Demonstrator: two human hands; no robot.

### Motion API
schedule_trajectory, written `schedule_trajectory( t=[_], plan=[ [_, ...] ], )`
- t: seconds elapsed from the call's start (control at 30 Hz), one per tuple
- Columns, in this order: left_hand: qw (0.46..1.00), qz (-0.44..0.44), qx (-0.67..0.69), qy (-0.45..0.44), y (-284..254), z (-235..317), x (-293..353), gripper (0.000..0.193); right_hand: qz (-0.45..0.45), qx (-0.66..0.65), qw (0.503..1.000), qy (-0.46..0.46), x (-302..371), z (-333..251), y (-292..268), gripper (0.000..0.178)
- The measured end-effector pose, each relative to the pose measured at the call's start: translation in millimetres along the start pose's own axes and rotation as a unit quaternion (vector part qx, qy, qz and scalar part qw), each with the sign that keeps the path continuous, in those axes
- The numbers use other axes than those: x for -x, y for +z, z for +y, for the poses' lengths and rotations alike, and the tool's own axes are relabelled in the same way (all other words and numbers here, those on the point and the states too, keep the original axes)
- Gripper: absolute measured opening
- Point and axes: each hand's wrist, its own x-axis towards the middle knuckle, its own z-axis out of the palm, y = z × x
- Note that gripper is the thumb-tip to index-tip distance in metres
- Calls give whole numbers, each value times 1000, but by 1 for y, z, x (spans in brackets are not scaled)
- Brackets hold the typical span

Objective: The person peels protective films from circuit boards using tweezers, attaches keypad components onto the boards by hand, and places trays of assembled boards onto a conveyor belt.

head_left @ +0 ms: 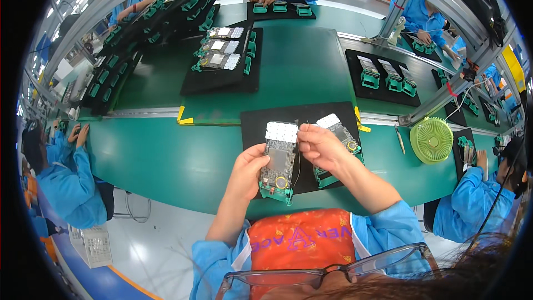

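Note:
My left hand (pixel 248 171) grips a circuit board (pixel 280 158) by its left edge, thumb over the face. White rectangular pads cover the board's top end, and a round yellow-rimmed part sits low on it. A green holder (pixel 276 193) is at its lower end. The fingers of my right hand (pixel 322 145) are pinched at the board's upper right edge. From them a thin wire (pixel 298 169) runs down along that side; its upper end is hidden by the fingertips. Under my right wrist, a second circuit board (pixel 337 129) in a green holder lies on the black mat (pixel 254 124).
A green fan (pixel 431 140) and a pen-like tool (pixel 400 140) are to the right. Black trays with boards stand far left (pixel 191 83) and far right (pixel 383 93). Metal frame posts (pixel 438 91) rise at right. Co-workers in blue sit around the green table (pixel 161 155).

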Motion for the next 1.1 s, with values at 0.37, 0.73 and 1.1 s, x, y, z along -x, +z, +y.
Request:
schedule_trajectory(
  t=[0.37,0.73,1.1],
  plan=[
    [956,124,-184,190,4,-16,9,14,90,375,855,-347,23,26,29,3],
    [889,110,-346,280,33,-12,15,12,56,554,669,-492,26,32,55,8],
    [868,126,-373,304,40,-11,14,11,49,548,662,-508,30,29,53,10]
  ],
)
